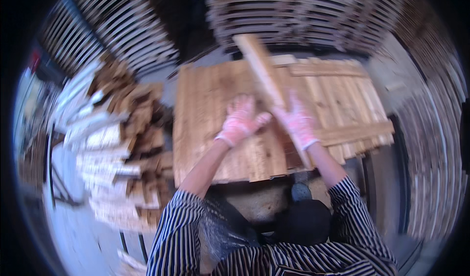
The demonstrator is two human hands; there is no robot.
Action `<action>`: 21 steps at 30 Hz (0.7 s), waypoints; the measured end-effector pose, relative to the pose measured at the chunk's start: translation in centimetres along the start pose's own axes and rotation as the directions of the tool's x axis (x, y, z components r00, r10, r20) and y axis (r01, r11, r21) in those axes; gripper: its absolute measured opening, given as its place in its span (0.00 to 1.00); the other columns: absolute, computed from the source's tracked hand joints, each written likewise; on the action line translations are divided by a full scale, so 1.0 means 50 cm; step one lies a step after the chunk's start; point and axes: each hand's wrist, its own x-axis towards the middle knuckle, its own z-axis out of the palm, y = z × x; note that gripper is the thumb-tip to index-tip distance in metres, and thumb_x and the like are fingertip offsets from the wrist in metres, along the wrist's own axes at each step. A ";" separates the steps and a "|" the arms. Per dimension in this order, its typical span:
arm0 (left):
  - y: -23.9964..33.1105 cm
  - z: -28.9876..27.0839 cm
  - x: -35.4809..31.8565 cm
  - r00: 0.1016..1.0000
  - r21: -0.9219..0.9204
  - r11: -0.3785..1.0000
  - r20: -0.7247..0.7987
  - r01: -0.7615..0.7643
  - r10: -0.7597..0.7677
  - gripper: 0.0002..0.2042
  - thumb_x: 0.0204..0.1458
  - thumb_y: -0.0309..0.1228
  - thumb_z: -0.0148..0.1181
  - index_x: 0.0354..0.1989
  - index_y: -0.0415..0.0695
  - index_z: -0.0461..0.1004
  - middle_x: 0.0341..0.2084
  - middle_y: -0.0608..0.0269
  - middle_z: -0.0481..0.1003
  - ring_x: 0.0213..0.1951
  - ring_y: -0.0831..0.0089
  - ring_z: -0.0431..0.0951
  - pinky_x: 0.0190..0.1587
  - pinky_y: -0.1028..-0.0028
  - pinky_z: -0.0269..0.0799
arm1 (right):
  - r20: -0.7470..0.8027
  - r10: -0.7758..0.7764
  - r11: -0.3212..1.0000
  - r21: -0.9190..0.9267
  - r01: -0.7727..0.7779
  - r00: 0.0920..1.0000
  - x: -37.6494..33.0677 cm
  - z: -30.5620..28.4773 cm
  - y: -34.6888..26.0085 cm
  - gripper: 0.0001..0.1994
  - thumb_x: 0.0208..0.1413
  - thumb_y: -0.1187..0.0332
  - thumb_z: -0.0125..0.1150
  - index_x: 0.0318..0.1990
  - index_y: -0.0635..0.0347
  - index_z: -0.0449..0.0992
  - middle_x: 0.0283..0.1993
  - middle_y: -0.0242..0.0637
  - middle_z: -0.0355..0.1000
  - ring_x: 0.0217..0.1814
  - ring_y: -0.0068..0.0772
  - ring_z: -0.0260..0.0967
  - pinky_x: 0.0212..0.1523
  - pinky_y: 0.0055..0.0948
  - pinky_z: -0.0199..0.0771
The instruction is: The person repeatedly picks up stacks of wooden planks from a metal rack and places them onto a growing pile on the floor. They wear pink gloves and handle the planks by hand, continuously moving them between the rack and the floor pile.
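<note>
Person's left hand (240, 123), pink-white fabric glove, fingers spread wide, lies on smooth, grainy wooden boards (210, 95) set side by side. Right hand (299, 123), gloved alike, touches long straight plank (263, 68) slanting across boards, beside slatted panel (342, 97); motion blur, cannot tell whether fingers close round it. Rough-ended wood pieces (115, 134) heaped left.

Long tan board (264, 71), blurred, slanting across tan planks (203, 109), flat, side by side
</note>
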 end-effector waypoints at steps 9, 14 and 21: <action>0.038 -0.018 -0.042 0.998 0.241 0.970 0.064 -0.006 -0.010 0.44 0.57 0.60 0.52 0.72 0.37 0.57 0.72 0.40 0.56 0.75 0.42 0.50 0.76 0.48 0.38 | 0.109 0.125 0.902 -0.426 -0.067 0.986 0.017 0.059 0.008 0.41 0.63 0.36 0.49 0.71 0.60 0.61 0.68 0.70 0.60 0.70 0.65 0.62 0.68 0.49 0.63; 0.037 -0.043 -0.185 0.943 -0.135 0.991 -0.329 0.001 -0.046 0.32 0.57 0.43 0.60 0.66 0.37 0.62 0.67 0.39 0.61 0.72 0.39 0.53 0.73 0.46 0.48 | 0.133 -0.391 0.888 -0.207 0.411 0.911 -0.002 0.095 -0.163 0.37 0.60 0.45 0.60 0.70 0.60 0.63 0.69 0.63 0.61 0.70 0.62 0.62 0.69 0.48 0.63; 0.006 -0.176 -0.576 0.498 -0.453 0.885 -0.745 0.111 -0.444 0.28 0.54 0.20 0.65 0.65 0.39 0.68 0.61 0.48 0.71 0.65 0.59 0.70 0.68 0.66 0.64 | 0.437 -0.863 0.364 0.187 0.913 0.254 -0.178 0.215 -0.566 0.37 0.57 0.53 0.63 0.72 0.56 0.61 0.69 0.43 0.66 0.70 0.43 0.64 0.68 0.40 0.65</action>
